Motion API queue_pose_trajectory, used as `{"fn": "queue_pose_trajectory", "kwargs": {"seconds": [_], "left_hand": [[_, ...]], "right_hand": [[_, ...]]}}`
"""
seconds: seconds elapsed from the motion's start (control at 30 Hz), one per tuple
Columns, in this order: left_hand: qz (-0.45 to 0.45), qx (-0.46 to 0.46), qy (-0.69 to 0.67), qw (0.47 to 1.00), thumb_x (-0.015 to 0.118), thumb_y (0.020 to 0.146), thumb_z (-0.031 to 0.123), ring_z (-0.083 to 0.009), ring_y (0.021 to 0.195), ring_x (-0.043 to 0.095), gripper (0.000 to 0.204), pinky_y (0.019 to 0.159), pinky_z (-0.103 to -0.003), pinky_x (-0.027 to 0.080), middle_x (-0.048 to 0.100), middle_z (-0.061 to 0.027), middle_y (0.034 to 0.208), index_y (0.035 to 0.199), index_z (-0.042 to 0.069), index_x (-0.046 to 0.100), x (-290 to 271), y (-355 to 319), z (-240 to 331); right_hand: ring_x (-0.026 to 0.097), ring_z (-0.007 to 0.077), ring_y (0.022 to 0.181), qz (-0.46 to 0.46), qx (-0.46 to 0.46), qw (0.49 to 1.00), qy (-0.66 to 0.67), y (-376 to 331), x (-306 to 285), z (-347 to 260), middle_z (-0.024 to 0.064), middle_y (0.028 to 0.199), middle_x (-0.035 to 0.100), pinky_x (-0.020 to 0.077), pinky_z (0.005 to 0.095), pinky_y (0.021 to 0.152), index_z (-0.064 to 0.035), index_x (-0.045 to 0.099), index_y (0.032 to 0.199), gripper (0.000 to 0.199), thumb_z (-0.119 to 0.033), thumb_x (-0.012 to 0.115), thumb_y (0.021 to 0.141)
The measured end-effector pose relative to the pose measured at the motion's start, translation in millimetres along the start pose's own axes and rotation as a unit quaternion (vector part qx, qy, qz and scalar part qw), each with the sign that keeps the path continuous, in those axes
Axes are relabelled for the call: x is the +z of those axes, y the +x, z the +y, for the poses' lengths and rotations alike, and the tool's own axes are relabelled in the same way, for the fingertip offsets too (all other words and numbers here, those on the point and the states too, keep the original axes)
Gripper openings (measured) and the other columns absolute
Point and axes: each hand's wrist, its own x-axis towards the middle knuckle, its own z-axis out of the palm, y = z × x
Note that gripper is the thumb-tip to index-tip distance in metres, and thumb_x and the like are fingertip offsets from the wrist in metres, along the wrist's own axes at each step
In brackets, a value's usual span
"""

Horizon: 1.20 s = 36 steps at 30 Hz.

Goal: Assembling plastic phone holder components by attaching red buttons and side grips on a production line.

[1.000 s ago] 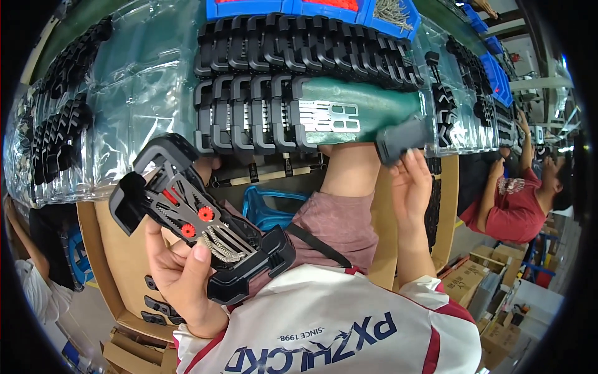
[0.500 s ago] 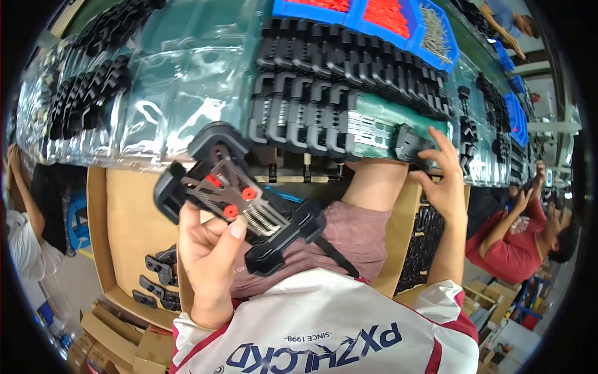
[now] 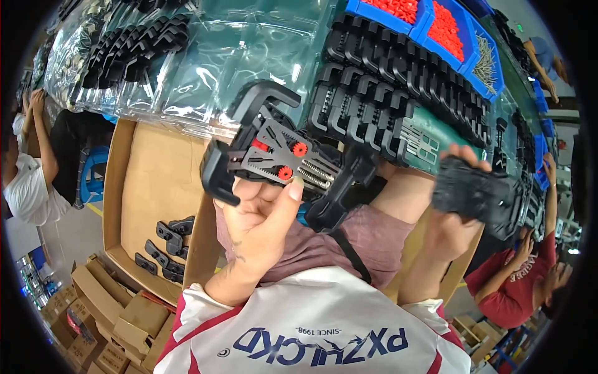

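My left hand point(image 3: 258, 215) is closed around a half-built black clamp-style holder point(image 3: 327, 209), thumb pressed on its open face. In that face sit a silver metal plate point(image 3: 274, 144), two small red gears point(image 3: 299, 149), a red piece and a pair of coil springs. Off to the right, my right hand point(image 3: 450, 235) grips a black plastic cover-like part point(image 3: 470, 190), smeared by motion. The two parts are apart from each other. Silver slotted plates point(image 3: 418, 138) lie at the table edge between them.
Rows of black clamp parts point(image 3: 355, 93) cover the green table. Blue bins point(image 3: 430, 31) hold red pieces and metal pins. An open cardboard box point(image 3: 152, 134) with several black parts stands left below the table. Co-workers point(image 3: 517, 274) sit on both sides.
My right hand, earlier open at a black part on the table edge, has taken hold of it and lifted it away. The view has shifted; my left hand still holds the clamp-style holder.
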Motion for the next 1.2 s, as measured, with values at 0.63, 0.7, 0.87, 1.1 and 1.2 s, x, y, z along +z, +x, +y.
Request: {"fn": "queue_pose_trajectory", "kwargs": {"seconds": [0.63, 0.7, 0.87, 1.1, 1.2], "left_hand": [[-0.011, 0.099, 0.247, 0.964, 0.066, 0.068, -0.001, -0.0263, 0.07, 0.066, 0.042, 0.062, -0.029, 0.053, 0.065, -0.0265, 0.102, 0.108, -0.012, 0.059, 7, -13, 11], [-0.086, 0.194, 0.301, 0.93, 0.065, 0.069, 0.001, -0.0304, 0.083, 0.066, 0.049, 0.068, -0.031, 0.054, 0.059, -0.0299, 0.111, 0.114, -0.014, 0.055, 0, -6, 9], [-0.154, 0.309, 0.276, 0.897, 0.065, 0.069, 0.003, -0.0363, 0.105, 0.06, 0.06, 0.079, -0.034, 0.053, 0.05, -0.034, 0.125, 0.122, -0.017, 0.047, 3, 0, 5], [-0.152, 0.319, 0.323, 0.878, 0.065, 0.068, 0.003, -0.0366, 0.102, 0.063, 0.059, 0.082, -0.034, 0.053, 0.054, -0.0306, 0.123, 0.121, -0.016, 0.048, 4, -2, 3], [-0.151, 0.224, 0.317, 0.909, 0.061, 0.075, 0.001, -0.0296, 0.098, 0.062, 0.044, 0.081, -0.032, 0.052, 0.058, -0.0217, 0.117, 0.117, -0.007, 0.054, -6, -16, 4]], "right_hand": [[0.059, 0.0307, 0.107, -0.157, -0.061, 0.92, -0.355, 9, 102, 29, 0.018, 0.114, 0.061, 0.0372, 0.0454, 0.104, -0.0006, 0.052, 0.116, 0.059, -0.017, 0.078, 0.066], [0.059, 0.0312, 0.108, -0.158, -0.048, 0.92, -0.355, 9, 103, 27, 0.0187, 0.115, 0.061, 0.0363, 0.0461, 0.105, 0.0005, 0.054, 0.115, 0.057, -0.014, 0.078, 0.065], [0.06, 0.0327, 0.109, -0.16, -0.021, 0.922, -0.352, 9, 106, 24, 0.0207, 0.117, 0.061, 0.0339, 0.0479, 0.106, 0.0032, 0.057, 0.112, 0.054, -0.006, 0.076, 0.061], [0.06, 0.0334, 0.108, -0.202, -0.077, 0.877, -0.429, 19, 117, 17, 0.0214, 0.116, 0.062, 0.0363, 0.0469, 0.104, 0.0063, 0.06, 0.109, 0.049, -0.001, 0.07, 0.061], [0.061, 0.033, 0.107, -0.229, -0.094, 0.863, -0.44, 25, 119, 14, 0.0212, 0.116, 0.062, 0.0381, 0.0462, 0.102, 0.0068, 0.061, 0.108, 0.047, -0.002, 0.068, 0.063]]}}
